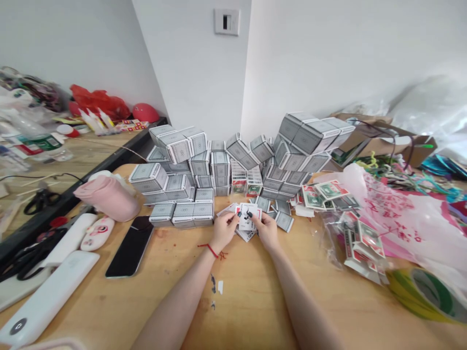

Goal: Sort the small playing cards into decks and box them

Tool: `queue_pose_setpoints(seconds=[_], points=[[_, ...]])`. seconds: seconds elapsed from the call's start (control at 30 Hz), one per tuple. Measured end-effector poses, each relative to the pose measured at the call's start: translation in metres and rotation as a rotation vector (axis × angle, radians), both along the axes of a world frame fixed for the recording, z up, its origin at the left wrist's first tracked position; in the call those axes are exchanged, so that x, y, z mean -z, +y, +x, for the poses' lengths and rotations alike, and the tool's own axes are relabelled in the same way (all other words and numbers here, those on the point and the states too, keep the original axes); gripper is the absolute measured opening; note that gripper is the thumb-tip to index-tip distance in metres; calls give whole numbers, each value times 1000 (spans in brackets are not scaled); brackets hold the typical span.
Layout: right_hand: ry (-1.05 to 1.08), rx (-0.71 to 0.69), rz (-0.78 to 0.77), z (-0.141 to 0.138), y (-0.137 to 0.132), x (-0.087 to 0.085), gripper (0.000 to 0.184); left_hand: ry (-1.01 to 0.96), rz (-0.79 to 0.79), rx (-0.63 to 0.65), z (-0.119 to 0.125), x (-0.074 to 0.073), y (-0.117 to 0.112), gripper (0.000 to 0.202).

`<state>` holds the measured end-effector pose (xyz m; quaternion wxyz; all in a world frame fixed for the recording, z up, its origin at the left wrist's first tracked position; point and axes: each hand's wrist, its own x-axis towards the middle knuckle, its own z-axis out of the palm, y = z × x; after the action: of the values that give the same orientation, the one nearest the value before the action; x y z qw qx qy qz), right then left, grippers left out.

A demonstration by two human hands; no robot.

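Playing cards (247, 219) are held upright between my two hands, a joker-like figure on the front one. My left hand (224, 228) pinches their left edge, thumb on the face; a red string bracelet circles that wrist. On the right edge my right hand (267, 228) pinches in the same way. More loose cards lie under and behind the hands, partly hidden. Past them stand stacks of grey patterned card decks (193, 214) on the left and more grey decks (306, 133) on the right. Between these stacks are boxed decks (239, 182) with red and green ends.
Left on the wooden table (164, 291) lie a black-screened phone (129, 248), a pink pouch (107, 197) and a long white device (51, 296). To the right are opened card boxes (365, 245), pink printed plastic (394, 214) and a yellow-green tape roll (425, 294). A wall rises behind.
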<state>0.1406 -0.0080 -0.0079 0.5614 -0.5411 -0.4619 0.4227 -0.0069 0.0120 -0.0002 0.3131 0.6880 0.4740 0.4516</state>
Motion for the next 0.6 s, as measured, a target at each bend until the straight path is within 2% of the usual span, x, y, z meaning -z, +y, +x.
queue_pose_setpoints(seconds=[0.37,0.6], points=[[167,24,-72,-1,2,1,30,22,84,-14,1,1,-2,29],[149,38,-57,-1,3,3,26,15,87,-10,1,1,-2,33]])
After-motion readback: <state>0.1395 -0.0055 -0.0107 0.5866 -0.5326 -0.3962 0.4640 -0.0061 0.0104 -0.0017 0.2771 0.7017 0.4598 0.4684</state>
